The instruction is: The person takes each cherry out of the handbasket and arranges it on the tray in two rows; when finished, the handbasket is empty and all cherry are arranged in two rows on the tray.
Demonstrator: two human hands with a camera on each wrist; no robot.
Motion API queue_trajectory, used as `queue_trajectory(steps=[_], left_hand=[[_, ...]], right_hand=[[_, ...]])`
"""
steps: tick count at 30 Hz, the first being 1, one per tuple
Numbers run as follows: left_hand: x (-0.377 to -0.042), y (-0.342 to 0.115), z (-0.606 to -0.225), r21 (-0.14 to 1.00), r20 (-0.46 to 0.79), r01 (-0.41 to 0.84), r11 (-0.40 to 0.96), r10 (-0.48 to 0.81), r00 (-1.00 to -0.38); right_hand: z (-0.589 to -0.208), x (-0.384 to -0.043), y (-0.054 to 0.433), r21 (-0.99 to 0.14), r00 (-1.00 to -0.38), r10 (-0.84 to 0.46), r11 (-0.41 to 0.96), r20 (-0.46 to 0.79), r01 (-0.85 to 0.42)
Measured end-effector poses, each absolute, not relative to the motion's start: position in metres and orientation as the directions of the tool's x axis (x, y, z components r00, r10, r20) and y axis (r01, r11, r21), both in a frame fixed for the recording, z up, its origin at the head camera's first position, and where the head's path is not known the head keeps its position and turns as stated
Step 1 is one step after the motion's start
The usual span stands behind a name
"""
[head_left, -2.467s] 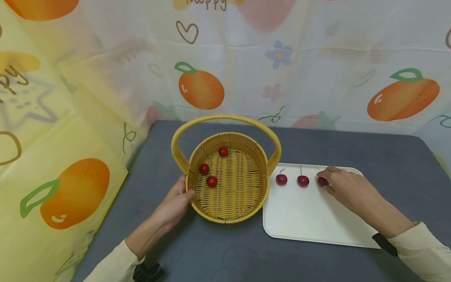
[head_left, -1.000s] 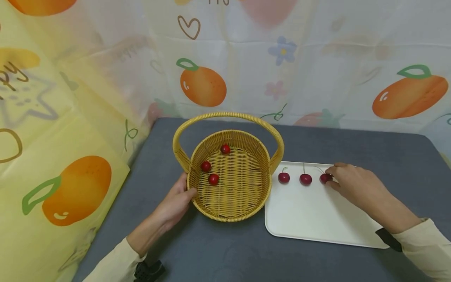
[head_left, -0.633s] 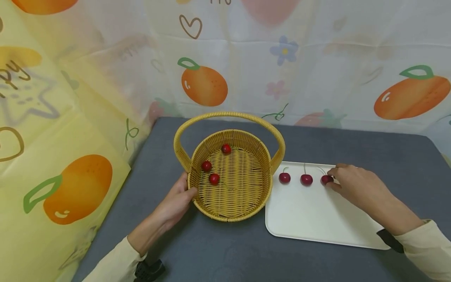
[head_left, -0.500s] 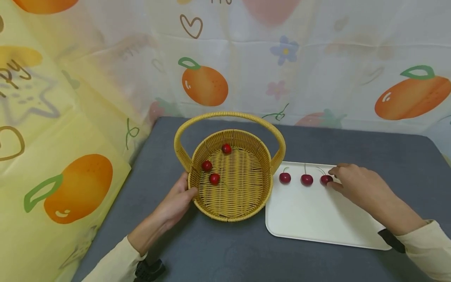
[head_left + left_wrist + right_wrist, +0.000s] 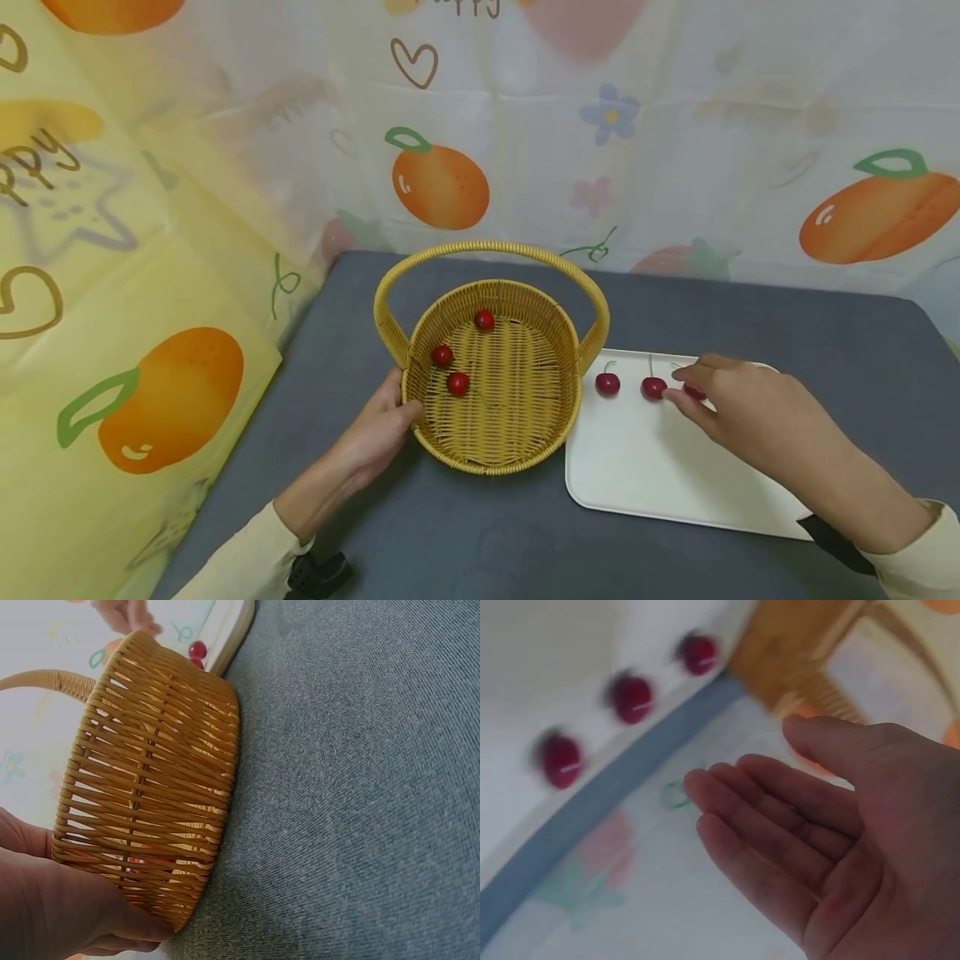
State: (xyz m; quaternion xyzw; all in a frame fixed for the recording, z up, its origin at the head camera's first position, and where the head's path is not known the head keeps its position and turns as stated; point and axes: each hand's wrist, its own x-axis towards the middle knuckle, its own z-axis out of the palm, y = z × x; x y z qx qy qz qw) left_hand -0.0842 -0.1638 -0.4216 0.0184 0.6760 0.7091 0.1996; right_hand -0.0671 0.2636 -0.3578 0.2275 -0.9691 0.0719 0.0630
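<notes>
A yellow wicker basket [image 5: 491,468] with a tall handle stands at the middle of the table, and three red cherries lie inside its left half, one being this cherry [image 5: 457,384]. My left hand [image 5: 375,429] grips the basket's left wall, thumb over the rim. On a white tray [image 5: 637,471] three dark cherries with stems sit in a row: a left cherry [image 5: 607,384], a middle cherry [image 5: 653,388] and a right cherry [image 5: 694,391], partly hidden. Over the tray's right half is my right hand [image 5: 757,425]; the right wrist view shows its fingers extended, holding nothing.
The tray lies directly right of the basket, its near-left corner on the grey tablecloth [image 5: 465,542]. Behind the table hangs a fruit-printed curtain [image 5: 525,150], and a yellow printed sheet [image 5: 150,292] borders the left side.
My right hand has left the right cherry and shifted left and up, toward the middle cherry. The left hand still grips the basket. The head view has shifted slightly.
</notes>
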Motion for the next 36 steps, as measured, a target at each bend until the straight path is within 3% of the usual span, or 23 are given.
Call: queue_trajectory(steps=[8,15,26,36], left_hand=[[-0.083,-0.165,-0.421,0.966,-0.244,-0.259,-0.008,0.308,-0.920],[-0.083,-0.164,-0.418,0.968,-0.235,-0.251,-0.013,0.308,-0.922],[-0.084,-0.164,-0.420,0.966,-0.238,-0.256,-0.023,0.300,-0.924],[-0.084,-0.163,-0.420,0.967,-0.231,-0.254,-0.031,0.321,-0.919]], right_hand=[[-0.329,-0.050,0.204,-0.172,-0.807,-0.523,0.799,0.275,-0.576],[-0.308,-0.060,0.144,-0.128,-0.735,-0.607,0.738,0.301,-0.662],[-0.295,-0.100,0.064,-0.105,-0.755,-0.631,0.751,0.181,-0.652],[-0.320,-0.144,0.027,-0.158,-0.807,-0.584,0.808,-0.091,-0.567]])
